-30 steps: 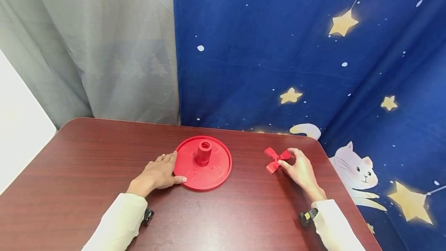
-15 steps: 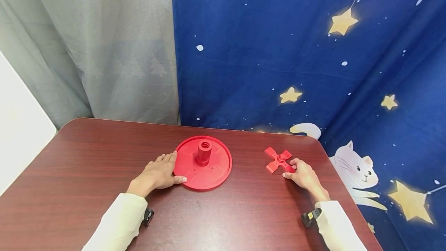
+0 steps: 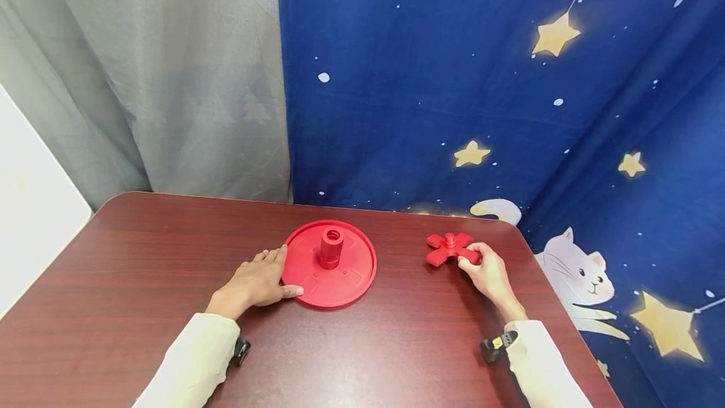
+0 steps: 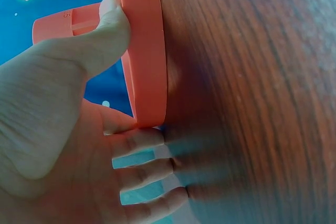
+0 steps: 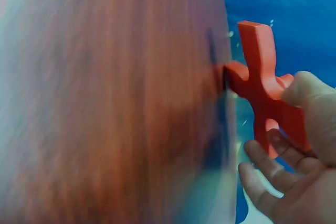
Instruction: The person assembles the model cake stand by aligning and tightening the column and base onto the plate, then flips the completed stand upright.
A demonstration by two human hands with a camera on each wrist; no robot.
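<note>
A round red plate [image 3: 355, 259] with a raised rim lies on the table, and a hollow red post [image 3: 331, 250] stands upright at its middle. My left hand [image 3: 255, 282] touches the plate's left edge. Its thumb [image 4: 107, 30] lies over the rim, while the fairly straight fingers reach along the side and down to the table. To the right, my right hand [image 3: 488, 272] pinches one arm of a red four-armed cross piece [image 3: 449, 242], whose short round stub points up. In the right wrist view the cross piece [image 5: 257, 61] appears raised off the table.
The brown wood-grain table [image 3: 340, 357] has rounded far corners. Behind it hang a grey curtain [image 3: 209, 80] and a blue curtain [image 3: 396, 80] with stars and a white cat. Dark devices [image 3: 497, 345] are strapped at both wrists.
My right hand has let go of one arm of the cross piece, taken another, and raised and tilted the piece. The left hand and plate have stayed put.
</note>
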